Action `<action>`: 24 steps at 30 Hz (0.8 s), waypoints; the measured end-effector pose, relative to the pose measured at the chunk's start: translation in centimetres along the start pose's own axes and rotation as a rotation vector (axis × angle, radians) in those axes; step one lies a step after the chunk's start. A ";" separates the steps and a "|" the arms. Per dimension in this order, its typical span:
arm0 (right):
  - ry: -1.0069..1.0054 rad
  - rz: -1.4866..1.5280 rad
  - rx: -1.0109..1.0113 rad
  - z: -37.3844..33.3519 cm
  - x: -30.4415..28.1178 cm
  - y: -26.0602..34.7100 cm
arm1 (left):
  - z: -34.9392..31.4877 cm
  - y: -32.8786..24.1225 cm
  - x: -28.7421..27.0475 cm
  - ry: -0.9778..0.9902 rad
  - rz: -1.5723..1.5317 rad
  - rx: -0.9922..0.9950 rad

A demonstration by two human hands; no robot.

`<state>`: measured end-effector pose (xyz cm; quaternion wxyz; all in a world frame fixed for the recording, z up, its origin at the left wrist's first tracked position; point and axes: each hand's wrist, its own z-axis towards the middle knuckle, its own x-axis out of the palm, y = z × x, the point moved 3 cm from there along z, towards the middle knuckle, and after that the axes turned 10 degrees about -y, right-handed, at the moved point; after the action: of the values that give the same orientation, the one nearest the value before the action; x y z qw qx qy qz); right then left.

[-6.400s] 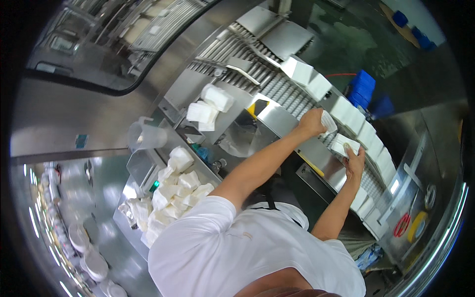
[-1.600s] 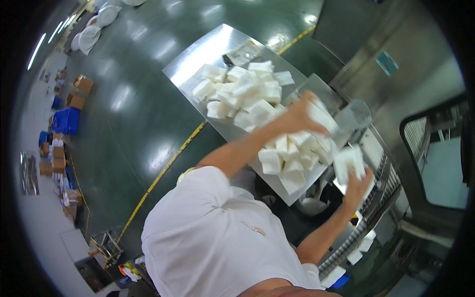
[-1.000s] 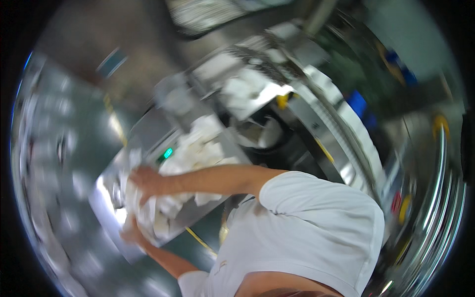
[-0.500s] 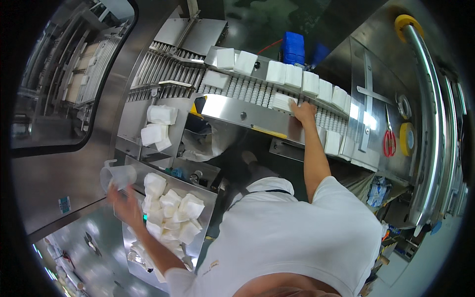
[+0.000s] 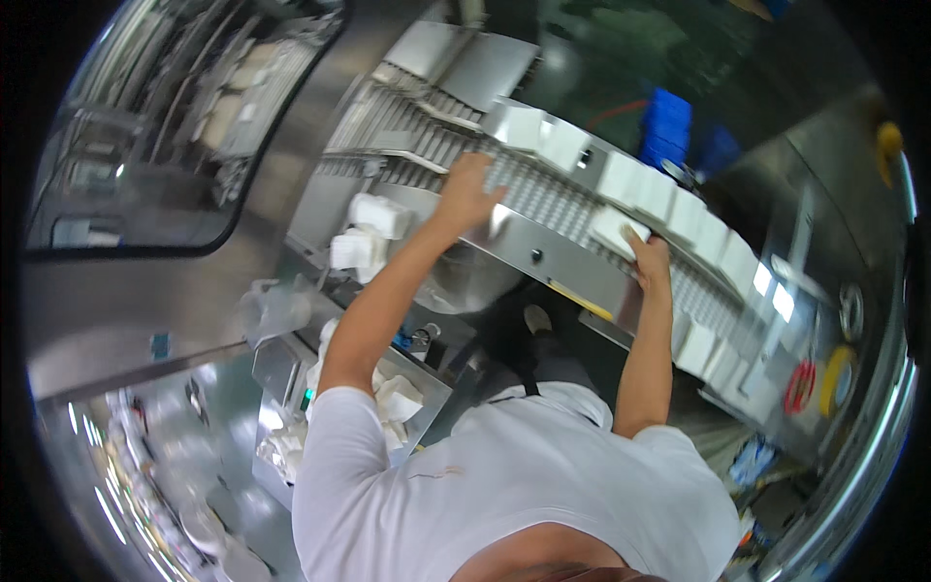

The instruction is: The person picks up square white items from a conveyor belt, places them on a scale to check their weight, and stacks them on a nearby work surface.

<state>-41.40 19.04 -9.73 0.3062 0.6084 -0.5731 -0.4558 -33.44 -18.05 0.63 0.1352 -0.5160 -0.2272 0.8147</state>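
My left hand [image 5: 466, 187] rests with fingers spread on the slatted metal conveyor [image 5: 543, 199] and holds nothing. My right hand [image 5: 648, 260] grips the near edge of a white packet [image 5: 611, 229] lying on the belt. A row of white packets [image 5: 669, 199] runs along the far side of the conveyor, from upper left to right. Below my left arm, a metal tray [image 5: 276, 364] holds several more white packets [image 5: 400, 398].
Two white packets [image 5: 369, 228] sit on a steel ledge left of the conveyor. A dark machine window [image 5: 165, 116] fills the upper left. Blue crates [image 5: 667, 121] stand on the green floor behind. Red and yellow round fittings [image 5: 815, 378] are on the right panel.
My left hand has come up from the tray at lower left to the conveyor slats. My right hand has stayed at the belt's near edge, on a packet.
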 end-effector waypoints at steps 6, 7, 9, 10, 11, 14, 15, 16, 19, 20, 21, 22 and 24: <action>-0.189 -0.495 -0.176 3.1 -5.6 -3.0 | 6.3 9.7 0.0 -0.121 0.288 -0.201; -0.169 -0.454 -0.176 3.1 -6.5 -3.2 | 6.9 12.9 -0.5 -0.097 0.392 -0.321; -0.179 -0.453 -0.200 3.5 -7.4 -3.4 | 7.8 17.0 -0.5 0.072 0.380 -0.565; -0.210 -0.498 -0.220 3.9 -7.8 -4.3 | 8.0 17.9 0.3 0.189 0.335 -0.684; -0.265 -0.547 -0.231 4.2 -8.7 -5.0 | 9.3 16.3 2.0 0.284 0.396 -0.598; -0.362 -0.582 -0.240 3.4 -8.2 -4.6 | 9.7 12.3 6.3 0.548 0.480 -0.410; -0.378 -0.604 -0.254 3.0 -7.4 -4.0 | 8.9 11.7 7.6 0.524 0.449 -0.427; -0.398 -0.626 -0.263 2.6 -7.0 -3.5 | 8.1 11.0 8.9 0.548 0.330 -0.465; -0.369 -0.613 -0.262 0.8 -5.7 -0.7 | 4.3 6.5 12.0 0.252 0.039 -0.454; -0.379 -0.634 -0.258 0.1 -5.0 0.3 | 3.1 6.0 13.5 0.281 0.012 -0.417; -0.439 -0.636 -0.319 0.3 -5.6 -0.4 | 2.8 2.3 14.1 0.292 -0.021 -0.375; -0.410 -0.631 -0.341 0.1 -4.6 0.4 | 1.1 2.0 15.0 0.216 -0.064 -0.380; -0.410 -0.634 -0.345 -0.3 -4.2 0.9 | -0.7 -1.6 15.4 0.171 -0.257 -0.290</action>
<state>-41.24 23.00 -7.95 0.1275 0.5910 -0.3218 -0.7286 -39.48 -9.48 -10.77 0.1811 -0.5641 -0.3939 0.7028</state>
